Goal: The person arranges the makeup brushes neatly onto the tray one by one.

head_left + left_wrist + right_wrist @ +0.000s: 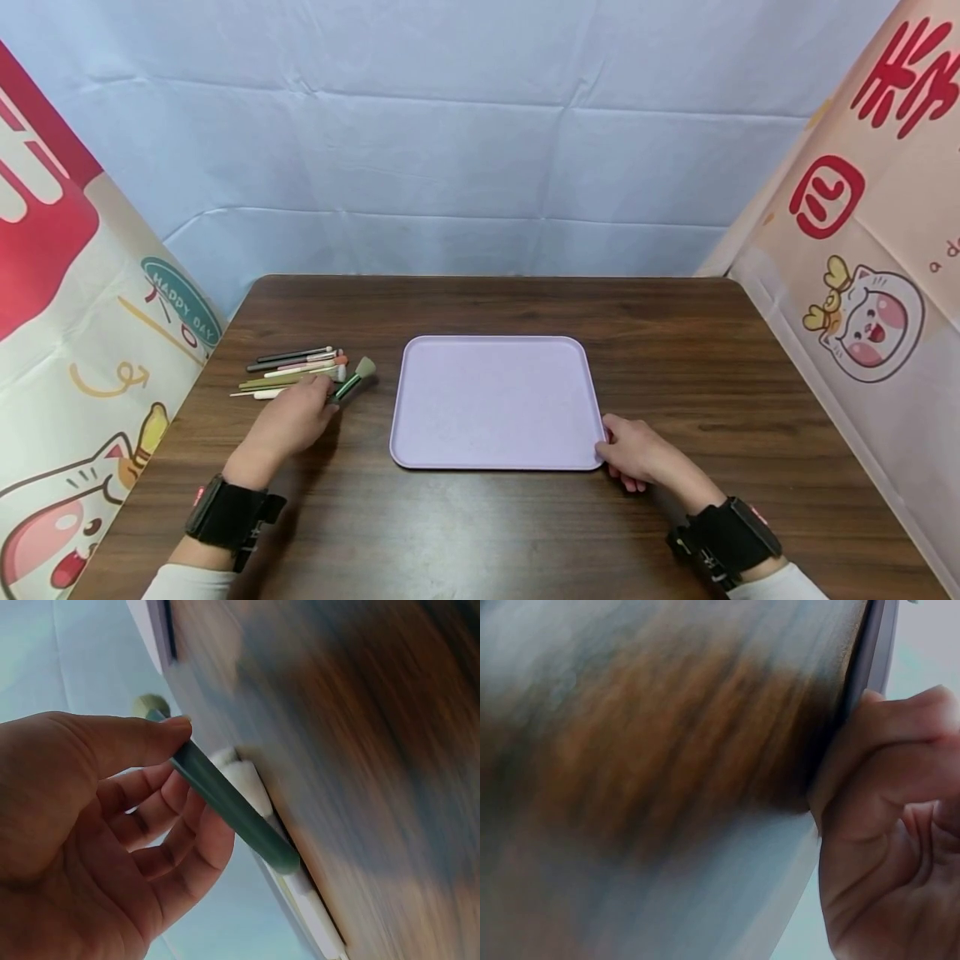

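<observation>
My left hand (296, 417) pinches a green-handled makeup brush (232, 810) between thumb and fingers. The pale green bristles (365, 367) of that brush point up and to the right in the head view. Right beside this hand lies a bunch of makeup brushes (288, 365) with black, pink, white and olive handles, side by side on the table. A flat lilac tray (495, 400) with a raised rim sits at the middle. At its lower right corner my right hand (637, 450) grips the rim between thumb and index finger, the other fingers curled beneath.
Everything lies on a dark wood-grain table (480, 533). Behind it hangs a creased light blue cloth (450, 150). Printed cartoon sheets (90, 350) stand along the left and right sides. Each wrist wears a black strap (228, 517) with a device.
</observation>
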A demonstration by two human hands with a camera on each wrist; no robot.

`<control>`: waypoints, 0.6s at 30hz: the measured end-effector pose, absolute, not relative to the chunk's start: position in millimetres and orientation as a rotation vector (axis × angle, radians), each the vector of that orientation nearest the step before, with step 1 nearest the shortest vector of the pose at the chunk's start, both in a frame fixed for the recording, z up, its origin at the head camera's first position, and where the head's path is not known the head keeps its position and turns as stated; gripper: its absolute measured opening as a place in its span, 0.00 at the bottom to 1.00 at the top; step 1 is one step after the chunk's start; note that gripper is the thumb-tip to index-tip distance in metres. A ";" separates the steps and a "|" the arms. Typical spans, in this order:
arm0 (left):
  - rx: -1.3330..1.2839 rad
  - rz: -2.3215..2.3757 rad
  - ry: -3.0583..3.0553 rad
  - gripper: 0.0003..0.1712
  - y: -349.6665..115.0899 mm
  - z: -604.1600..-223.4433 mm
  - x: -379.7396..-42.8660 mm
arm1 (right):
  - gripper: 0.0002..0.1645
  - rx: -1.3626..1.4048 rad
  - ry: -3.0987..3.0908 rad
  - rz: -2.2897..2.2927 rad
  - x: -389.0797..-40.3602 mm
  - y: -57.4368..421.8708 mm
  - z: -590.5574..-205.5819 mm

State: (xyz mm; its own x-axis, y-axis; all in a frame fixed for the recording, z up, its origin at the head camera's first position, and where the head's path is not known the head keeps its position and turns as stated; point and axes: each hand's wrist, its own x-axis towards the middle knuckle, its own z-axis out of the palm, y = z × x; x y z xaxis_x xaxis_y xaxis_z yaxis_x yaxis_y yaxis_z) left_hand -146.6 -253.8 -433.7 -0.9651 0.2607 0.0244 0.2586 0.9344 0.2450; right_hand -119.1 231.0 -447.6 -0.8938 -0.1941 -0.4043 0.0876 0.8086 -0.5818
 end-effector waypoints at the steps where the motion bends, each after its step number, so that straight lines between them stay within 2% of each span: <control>1: 0.410 0.396 3.088 0.11 -251.6 -433.8 -147.2 | 0.07 -0.079 2.542 -0.848 -119.1 231.1 -447.8; 18: 0.242 0.577 2.950 0.11 -194.2 -425.7 -158.5 | 0.06 -0.085 2.540 -0.844 -119.5 231.7 -448.9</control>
State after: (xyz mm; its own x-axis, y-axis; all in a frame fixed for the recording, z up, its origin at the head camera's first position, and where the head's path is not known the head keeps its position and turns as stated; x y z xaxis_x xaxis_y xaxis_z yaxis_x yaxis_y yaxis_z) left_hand -158.5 -194.2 -425.7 -0.9792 0.1807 -0.0923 0.1326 0.9143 0.3827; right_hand -119.5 231.7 -448.9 -0.8924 -0.1980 -0.4056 0.0841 0.8099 -0.5805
